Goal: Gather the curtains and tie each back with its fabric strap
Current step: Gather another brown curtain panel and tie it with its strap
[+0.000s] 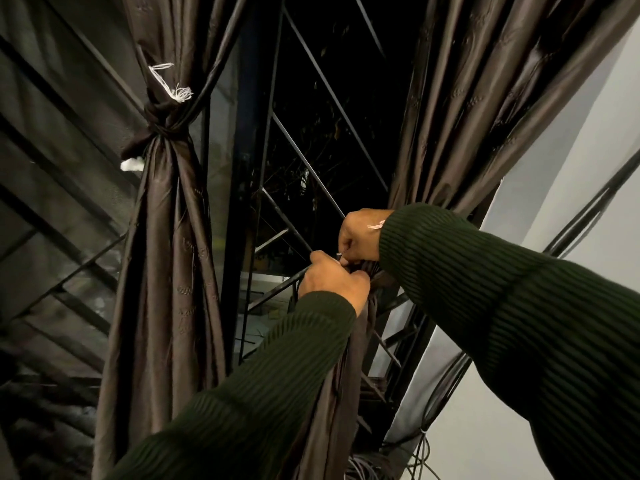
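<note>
Slippage is the risk: left hand (334, 282) and right hand (360, 237) pinch the fabric strap (362, 266) around the right curtain (485, 98); loosened fingers could release gathered folds.

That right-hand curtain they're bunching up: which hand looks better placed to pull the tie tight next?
Probably the right hand. It sits above the gathered right curtain and pinches something small at the bunch, likely the strap end, though that is hard to tell. The left hand grips the bunch itself, holding the folds together.
</note>
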